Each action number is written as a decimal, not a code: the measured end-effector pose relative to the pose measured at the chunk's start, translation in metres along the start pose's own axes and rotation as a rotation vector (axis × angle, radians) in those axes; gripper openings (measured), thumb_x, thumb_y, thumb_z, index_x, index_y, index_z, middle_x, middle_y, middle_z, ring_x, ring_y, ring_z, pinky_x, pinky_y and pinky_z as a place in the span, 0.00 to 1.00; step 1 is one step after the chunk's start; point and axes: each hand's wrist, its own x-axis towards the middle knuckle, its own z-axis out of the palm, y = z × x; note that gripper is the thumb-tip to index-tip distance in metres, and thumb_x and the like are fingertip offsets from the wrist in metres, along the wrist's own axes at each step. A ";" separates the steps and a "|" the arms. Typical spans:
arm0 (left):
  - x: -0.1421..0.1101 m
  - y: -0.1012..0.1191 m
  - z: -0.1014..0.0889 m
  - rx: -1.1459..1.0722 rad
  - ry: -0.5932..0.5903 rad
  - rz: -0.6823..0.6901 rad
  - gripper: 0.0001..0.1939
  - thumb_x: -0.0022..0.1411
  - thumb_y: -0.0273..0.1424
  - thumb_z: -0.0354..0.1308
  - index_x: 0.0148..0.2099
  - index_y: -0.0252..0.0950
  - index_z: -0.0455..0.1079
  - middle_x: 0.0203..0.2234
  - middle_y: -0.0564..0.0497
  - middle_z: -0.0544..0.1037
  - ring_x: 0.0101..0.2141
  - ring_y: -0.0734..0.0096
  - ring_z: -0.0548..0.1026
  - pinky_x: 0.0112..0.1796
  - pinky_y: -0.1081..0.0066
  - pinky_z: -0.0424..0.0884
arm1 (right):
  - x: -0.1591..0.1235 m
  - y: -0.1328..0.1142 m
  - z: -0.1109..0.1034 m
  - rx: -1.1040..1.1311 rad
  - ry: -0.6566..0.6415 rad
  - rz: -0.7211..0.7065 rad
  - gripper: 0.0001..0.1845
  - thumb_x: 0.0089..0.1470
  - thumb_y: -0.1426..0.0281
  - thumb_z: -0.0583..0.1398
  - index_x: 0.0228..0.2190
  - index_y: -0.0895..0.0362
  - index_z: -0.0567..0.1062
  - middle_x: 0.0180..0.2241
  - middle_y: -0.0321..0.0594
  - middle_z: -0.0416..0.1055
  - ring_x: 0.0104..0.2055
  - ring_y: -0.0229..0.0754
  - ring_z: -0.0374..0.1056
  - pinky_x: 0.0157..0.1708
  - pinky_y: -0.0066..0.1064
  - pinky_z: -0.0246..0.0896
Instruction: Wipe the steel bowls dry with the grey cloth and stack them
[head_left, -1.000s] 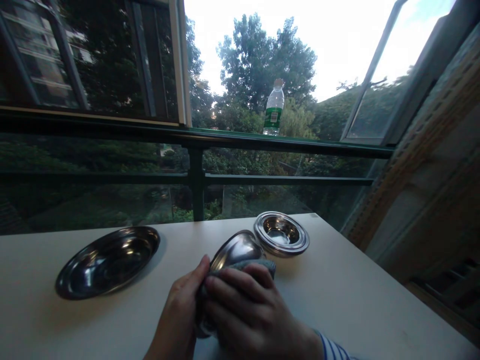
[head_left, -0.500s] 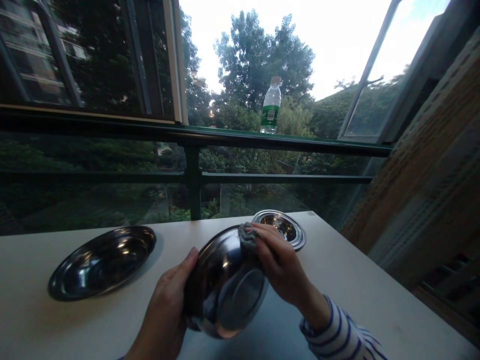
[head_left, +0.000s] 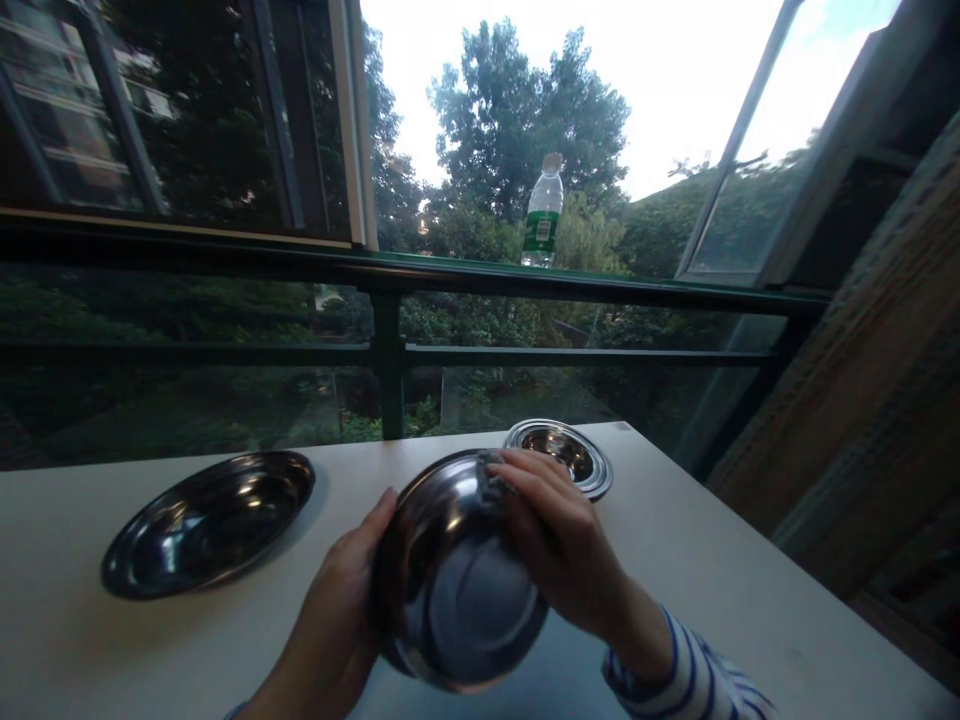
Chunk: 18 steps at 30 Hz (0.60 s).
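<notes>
My left hand (head_left: 337,620) grips the left rim of a shiny steel bowl (head_left: 450,590), tilted so its underside faces me above the white table (head_left: 712,600). My right hand (head_left: 562,540) presses a grey cloth (head_left: 491,483) against the bowl's upper right edge; only a scrap of the cloth shows under the fingers. A striped sleeve covers my right wrist.
An oval steel dish (head_left: 210,520) lies on the table to the left. A small round steel bowl (head_left: 559,455) sits behind my right hand. A plastic water bottle (head_left: 541,212) stands on the green railing (head_left: 450,275) beyond the table, with open windows above.
The bowl was lifted and tilted up from under my hands. My right hand moved with the cloth to the bowl's top edge, then spread over it, hiding most of the cloth.
</notes>
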 end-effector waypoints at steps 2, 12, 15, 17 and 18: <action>0.001 -0.002 -0.001 0.043 -0.017 0.011 0.10 0.58 0.29 0.55 0.37 0.29 0.75 0.24 0.46 0.81 0.29 0.62 0.79 0.32 0.66 0.76 | 0.000 -0.003 -0.002 -0.052 -0.064 -0.103 0.17 0.57 0.75 0.53 0.48 0.56 0.68 0.50 0.45 0.67 0.53 0.45 0.60 0.52 0.43 0.55; 0.006 0.008 -0.004 0.075 -0.019 -0.001 0.12 0.60 0.31 0.52 0.39 0.29 0.74 0.23 0.46 0.81 0.27 0.62 0.79 0.29 0.66 0.76 | -0.001 0.010 0.002 0.044 -0.007 -0.060 0.17 0.57 0.76 0.52 0.49 0.54 0.67 0.49 0.45 0.67 0.52 0.44 0.61 0.51 0.41 0.58; 0.005 0.004 -0.005 0.116 -0.035 -0.006 0.10 0.59 0.30 0.54 0.37 0.29 0.74 0.24 0.44 0.81 0.27 0.63 0.79 0.30 0.67 0.76 | 0.000 0.007 0.000 0.100 -0.042 -0.041 0.17 0.58 0.74 0.51 0.48 0.54 0.68 0.49 0.44 0.68 0.52 0.43 0.61 0.52 0.41 0.57; 0.005 0.007 -0.005 0.066 -0.015 0.034 0.11 0.60 0.29 0.52 0.36 0.30 0.74 0.23 0.46 0.81 0.24 0.65 0.78 0.28 0.68 0.76 | 0.000 0.012 0.001 0.166 0.021 0.052 0.16 0.59 0.73 0.51 0.48 0.54 0.68 0.48 0.44 0.68 0.52 0.43 0.62 0.51 0.40 0.58; 0.005 0.009 -0.005 0.025 0.000 0.060 0.11 0.61 0.29 0.50 0.35 0.31 0.74 0.22 0.47 0.80 0.22 0.66 0.78 0.27 0.68 0.76 | 0.000 0.016 0.003 0.193 0.058 0.100 0.15 0.60 0.72 0.51 0.48 0.54 0.69 0.48 0.44 0.69 0.52 0.43 0.63 0.52 0.41 0.58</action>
